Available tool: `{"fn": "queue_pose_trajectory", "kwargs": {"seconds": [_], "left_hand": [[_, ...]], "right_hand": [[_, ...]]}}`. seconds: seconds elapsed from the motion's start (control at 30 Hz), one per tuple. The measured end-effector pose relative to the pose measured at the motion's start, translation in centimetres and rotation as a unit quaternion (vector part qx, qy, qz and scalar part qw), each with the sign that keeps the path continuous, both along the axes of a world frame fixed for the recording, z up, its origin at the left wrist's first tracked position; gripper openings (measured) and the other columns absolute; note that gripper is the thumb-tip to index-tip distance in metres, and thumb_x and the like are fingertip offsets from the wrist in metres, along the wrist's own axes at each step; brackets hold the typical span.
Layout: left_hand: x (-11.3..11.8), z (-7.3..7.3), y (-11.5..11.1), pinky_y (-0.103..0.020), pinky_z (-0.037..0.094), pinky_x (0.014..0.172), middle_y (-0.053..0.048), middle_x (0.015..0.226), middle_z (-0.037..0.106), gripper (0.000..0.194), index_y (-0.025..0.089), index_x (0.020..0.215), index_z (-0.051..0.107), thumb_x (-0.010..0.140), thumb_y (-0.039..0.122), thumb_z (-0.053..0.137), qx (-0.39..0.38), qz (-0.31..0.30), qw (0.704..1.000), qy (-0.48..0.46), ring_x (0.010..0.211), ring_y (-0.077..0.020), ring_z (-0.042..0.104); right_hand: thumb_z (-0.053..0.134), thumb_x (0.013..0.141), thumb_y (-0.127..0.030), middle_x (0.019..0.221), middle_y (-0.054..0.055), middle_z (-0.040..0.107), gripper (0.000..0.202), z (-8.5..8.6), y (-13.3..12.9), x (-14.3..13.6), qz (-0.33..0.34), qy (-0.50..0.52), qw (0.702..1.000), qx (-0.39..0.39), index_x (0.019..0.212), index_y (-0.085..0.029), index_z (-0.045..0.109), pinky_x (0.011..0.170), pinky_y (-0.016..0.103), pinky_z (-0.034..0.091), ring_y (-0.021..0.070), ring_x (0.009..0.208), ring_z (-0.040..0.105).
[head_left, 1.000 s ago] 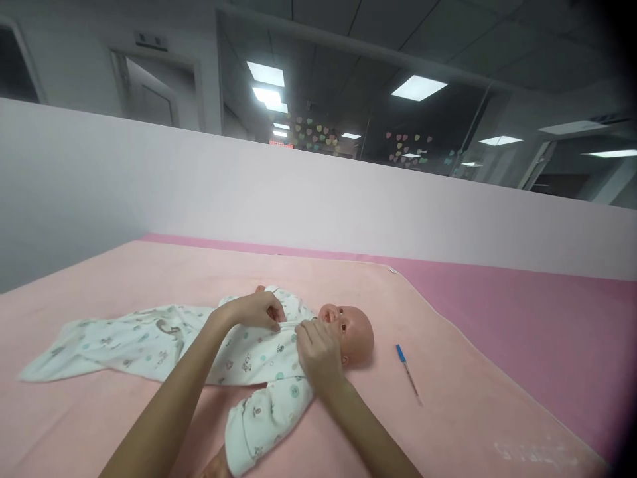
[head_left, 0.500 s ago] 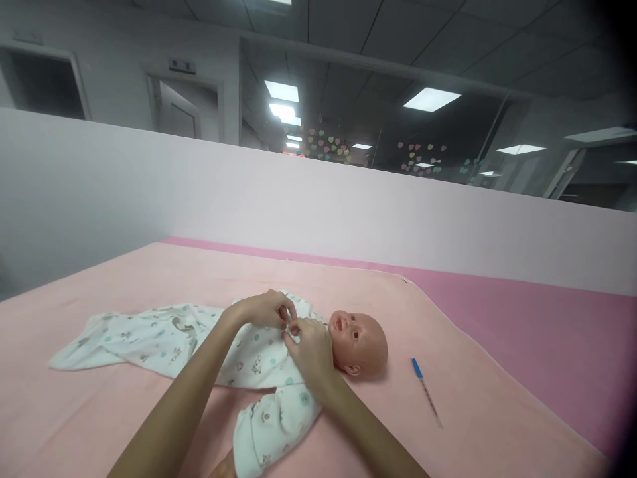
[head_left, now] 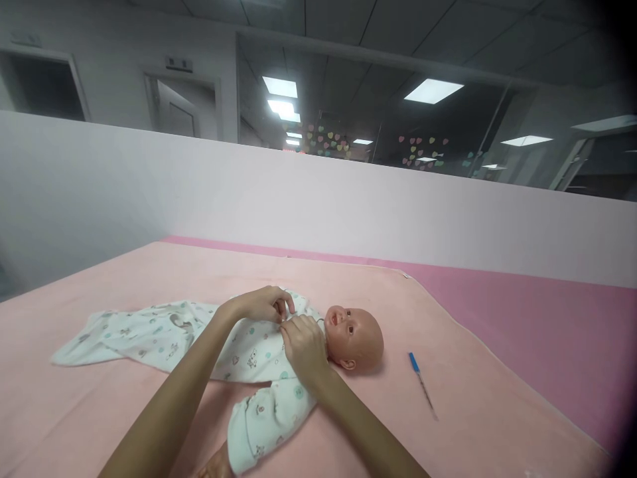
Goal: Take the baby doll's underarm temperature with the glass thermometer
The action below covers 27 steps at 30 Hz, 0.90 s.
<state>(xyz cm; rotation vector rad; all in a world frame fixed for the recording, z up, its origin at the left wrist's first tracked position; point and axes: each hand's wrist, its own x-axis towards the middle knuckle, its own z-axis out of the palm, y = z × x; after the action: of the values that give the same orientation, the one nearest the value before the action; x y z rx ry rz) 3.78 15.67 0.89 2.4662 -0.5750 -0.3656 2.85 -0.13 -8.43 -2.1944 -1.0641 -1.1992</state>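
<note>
A baby doll (head_left: 365, 338) lies on its back, its bald head to the right and its face turned up. It wears a white printed sleepsuit (head_left: 253, 355), whose empty-looking leg part stretches left. My left hand (head_left: 269, 305) rests on the chest of the suit with bent fingers pinched at the cloth. Right beside it, my right hand (head_left: 304, 345) has its fingers closed on the front of the suit near the neck. The fingertips nearly meet, and the bit of cloth between them is mostly hidden.
A blue-capped pen-like stick (head_left: 423, 385) lies right of the doll's head. Under everything is a peach blanket (head_left: 478, 411) over a pink mat (head_left: 547, 325). A low white wall (head_left: 348, 206) stands behind, with windows and doorways beyond.
My right fingers have curled closer over the cloth, and my left fingertips have drawn slightly away from them. The view has shifted a little.
</note>
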Motion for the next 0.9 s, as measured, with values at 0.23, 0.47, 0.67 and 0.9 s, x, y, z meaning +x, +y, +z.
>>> {"fn": "queue_pose_trajectory", "kwargs": {"seconds": [0.23,0.47,0.67,0.9], "left_hand": [[-1.1,1.2,-1.1,-0.023,0.044,0.059,-0.001,0.078,0.066,0.031,0.019,0.095,0.056,0.065,0.017,0.05,0.006,0.017,0.999,-0.039,0.072,-0.0161,0.061],[-2.9,2.7,-2.2,-0.021,0.041,0.058,-0.003,0.084,0.066,0.035,0.019,0.102,0.06,0.07,0.021,0.047,0.027,0.067,0.989,-0.131,0.071,-0.0146,0.059],[-1.5,0.8,-1.1,-0.022,0.042,0.064,-0.003,0.079,0.068,0.024,0.02,0.079,0.069,0.071,0.031,0.05,0.095,0.07,0.991,-0.066,0.072,-0.0162,0.06],[-0.9,0.2,-0.7,-0.021,0.042,0.06,-0.003,0.079,0.069,0.025,0.019,0.078,0.07,0.068,0.033,0.054,0.078,0.063,0.994,-0.033,0.07,-0.0152,0.059]], "right_hand": [[0.056,0.079,-0.018,0.063,-0.002,0.064,0.015,0.5,0.2,0.0,0.0,0.144,0.98,0.139,0.067,-0.022,0.065,0.058,0.025,0.034,0.0137,0.061,0.054],[0.059,0.075,-0.019,0.062,-0.002,0.065,0.013,0.5,0.2,0.0,0.019,0.16,0.973,0.165,0.065,-0.023,0.066,0.057,0.025,0.034,0.0148,0.059,0.054],[0.056,0.07,-0.014,0.063,-0.001,0.062,0.01,0.2,0.5,-0.7,0.019,0.16,0.971,0.175,0.065,-0.02,0.061,0.063,0.026,0.034,0.0153,0.065,0.053],[0.052,0.071,-0.012,0.065,0.0,0.061,0.012,-0.1,0.5,-0.8,0.004,0.115,0.98,0.16,0.067,-0.019,0.061,0.065,0.027,0.033,0.0143,0.065,0.052]]}}
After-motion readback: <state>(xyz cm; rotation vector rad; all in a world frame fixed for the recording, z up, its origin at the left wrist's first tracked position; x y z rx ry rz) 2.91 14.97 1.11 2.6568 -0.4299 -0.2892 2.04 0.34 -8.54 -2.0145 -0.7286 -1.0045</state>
